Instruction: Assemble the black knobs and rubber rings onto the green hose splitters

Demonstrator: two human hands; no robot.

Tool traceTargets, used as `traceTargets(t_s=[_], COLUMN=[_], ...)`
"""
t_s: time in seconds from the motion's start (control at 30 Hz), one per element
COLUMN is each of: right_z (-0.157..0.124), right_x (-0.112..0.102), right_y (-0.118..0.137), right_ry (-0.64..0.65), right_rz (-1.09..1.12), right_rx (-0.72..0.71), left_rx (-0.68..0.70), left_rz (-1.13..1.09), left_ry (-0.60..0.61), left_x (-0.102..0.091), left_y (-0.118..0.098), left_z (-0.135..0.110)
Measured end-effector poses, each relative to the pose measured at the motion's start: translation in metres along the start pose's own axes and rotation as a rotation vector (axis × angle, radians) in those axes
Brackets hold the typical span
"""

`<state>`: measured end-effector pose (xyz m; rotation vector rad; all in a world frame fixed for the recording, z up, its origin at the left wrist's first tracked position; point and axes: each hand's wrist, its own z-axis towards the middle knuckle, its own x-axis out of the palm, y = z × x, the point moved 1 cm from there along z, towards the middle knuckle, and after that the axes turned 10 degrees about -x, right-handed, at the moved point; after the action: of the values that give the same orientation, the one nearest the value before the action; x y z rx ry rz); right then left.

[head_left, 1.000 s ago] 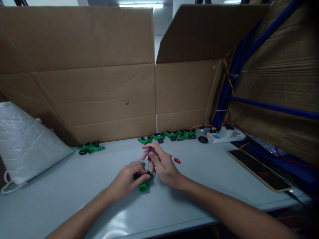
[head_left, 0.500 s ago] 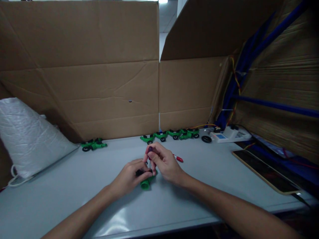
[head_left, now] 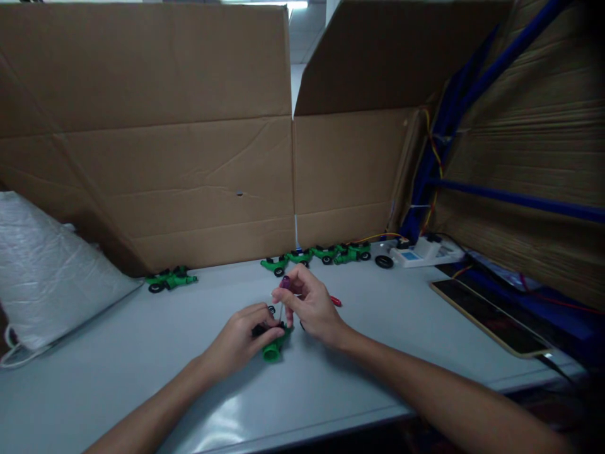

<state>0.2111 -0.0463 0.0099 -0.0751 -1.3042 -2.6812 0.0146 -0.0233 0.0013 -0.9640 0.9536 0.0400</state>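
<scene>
In front of me on the table lies a green plastic toy part (head_left: 271, 352) with black pieces on it and an open round end towards me. My left hand (head_left: 248, 328) is closed on it from the left, fingers and thumb around its black part. My right hand (head_left: 309, 307) pinches the dark purple handle of a screwdriver (head_left: 285, 283). Its thin shaft points down, and the tip meets the toy part by my left thumb; the exact contact point is hidden. A red pen-like object (head_left: 335, 301) lies just beyond my right hand, partly covered.
Several green toy vehicles with black wheels (head_left: 326, 253) stand along the cardboard wall (head_left: 212, 189); another green toy (head_left: 170, 279) is at the left beside a white sack (head_left: 57, 284). At right are a black ring (head_left: 384, 261), a power strip (head_left: 425, 252) and a phone (head_left: 491, 318).
The whole view has shifted slightly, so things appear further left. My right hand has turned a little around the screwdriver handle; my left hand keeps its hold on the toy part.
</scene>
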Motion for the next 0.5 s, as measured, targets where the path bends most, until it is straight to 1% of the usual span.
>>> traceTargets(t_s=[0.1,0.33,0.5], right_z=[0.0004,-0.0022,-0.0017], right_x=[-0.0025,-0.0008,0.0021], right_y=[-0.0028,0.0001,0.0027], right_ry=[0.004,0.101,0.131], right_rz=[-0.003,0.004,0.027], right_rx=[-0.011,-0.051,-0.023], left_rx=[0.015,0.044,0.057], left_rz=[0.041,0.064,0.067], left_ry=[0.000,-0.003,-0.028], left_x=[-0.0021,-0.0030,-0.0015], left_y=[-0.0019,-0.0017,-0.0008], left_z=[0.0001,0.0004,0.0000])
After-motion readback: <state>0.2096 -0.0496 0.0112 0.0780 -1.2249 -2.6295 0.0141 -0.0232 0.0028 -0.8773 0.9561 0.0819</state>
